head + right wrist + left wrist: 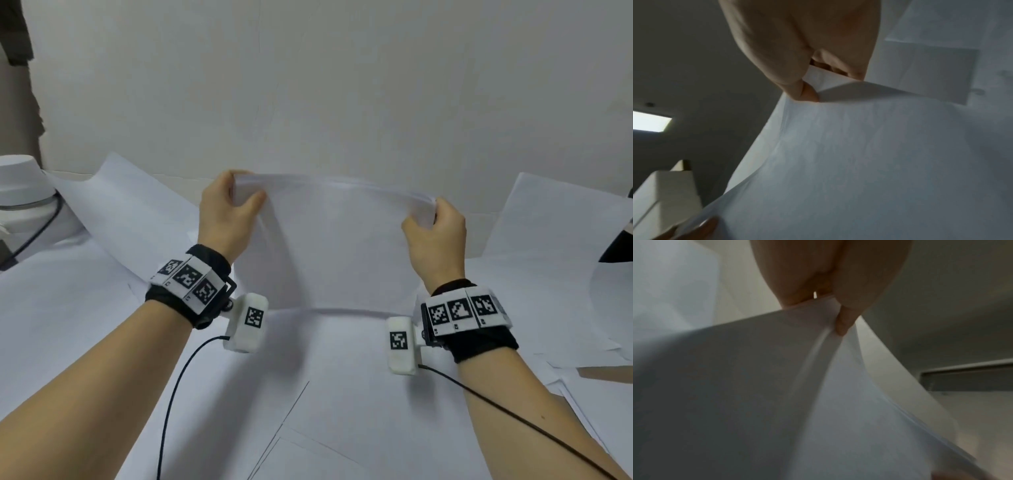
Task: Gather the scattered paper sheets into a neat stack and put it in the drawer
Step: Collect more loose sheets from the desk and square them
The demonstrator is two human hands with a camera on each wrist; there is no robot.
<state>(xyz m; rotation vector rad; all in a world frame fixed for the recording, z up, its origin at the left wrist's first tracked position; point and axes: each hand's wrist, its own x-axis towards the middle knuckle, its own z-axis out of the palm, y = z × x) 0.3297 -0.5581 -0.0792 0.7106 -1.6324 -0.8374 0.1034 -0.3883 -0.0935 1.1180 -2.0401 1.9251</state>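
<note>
While both hands work: a person stands a bundle of paper sheets [329,246] upright on its lower edge on the surface [85,342], which is itself covered in white paper.
Left hand [227,214]: grips the bundle's upper left corner, thumb in front, fingers [239,173] curled over the top edge.
Right hand [436,236]: grips the upper right corner in the same way, thumb in front.
Wrist views: each shows a thumb pressing the paper, and the sheets bowing away below it.
How the paper handles: light, thin and floppy, I judge; the top edge sags between the hands. Sheets look likely to slide against each other, so a firm hold at both sides seems best, and creasing is the risk.
Loose sheets: one lies left [137,212] and another right [555,226], both apart from the bundle.
Edges and room: a plain wall rises close behind. A white object with a dark cable [24,192] sits far left. The surface's right edge shows at lower right.
Drawer: not in view.
</note>
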